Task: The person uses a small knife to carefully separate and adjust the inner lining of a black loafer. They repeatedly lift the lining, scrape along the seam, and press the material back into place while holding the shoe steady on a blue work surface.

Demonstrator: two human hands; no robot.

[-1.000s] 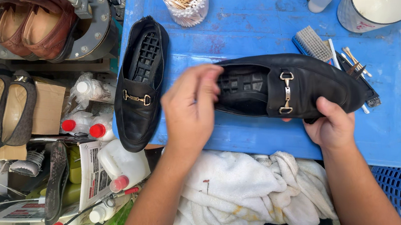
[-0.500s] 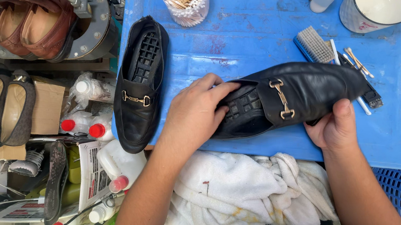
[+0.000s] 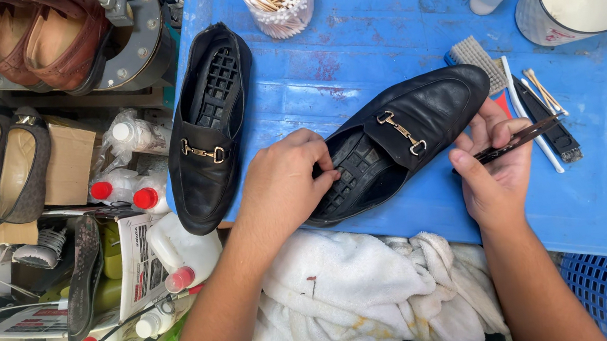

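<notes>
A black shoe (image 3: 399, 140) with a gold buckle lies in the middle of the frame on the blue tabletop (image 3: 378, 25). The left hand (image 3: 282, 184) rests on its heel end, fingers curled over the opening. The right hand (image 3: 494, 171) touches the shoe's side and pinches a thin dark tool (image 3: 521, 139). A second black shoe (image 3: 209, 128) lies to the left. A white cloth (image 3: 364, 297) sits at the bottom.
</notes>
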